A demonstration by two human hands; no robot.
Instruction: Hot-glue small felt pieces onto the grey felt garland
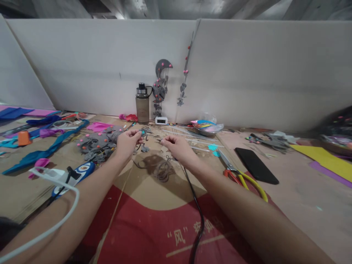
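My left hand point(129, 142) is closed in a pinch just left of centre, at a thin grey cord with small grey felt pieces point(147, 130) by the fingertips. Facing it, my right hand point(178, 147) pinches the dark end of a thin strand. Both hands are held above the cardboard, a short gap apart. Below them lies a loose coil of grey cord point(162, 170). A small grey felt flower point(145, 148) sits beneath the gap. Left of my left hand is a heap of grey felt pieces with pink and orange balls point(97, 145). Fine detail between the fingers is too small to tell.
Yellow-handled scissors point(233, 170) and a black phone point(256, 165) lie at right. A bottle point(142, 104) stands against the white partition point(96, 55). A black cable point(196, 205) crosses the red-printed cardboard point(137, 234). A white cable point(74, 205) passes over my left forearm.
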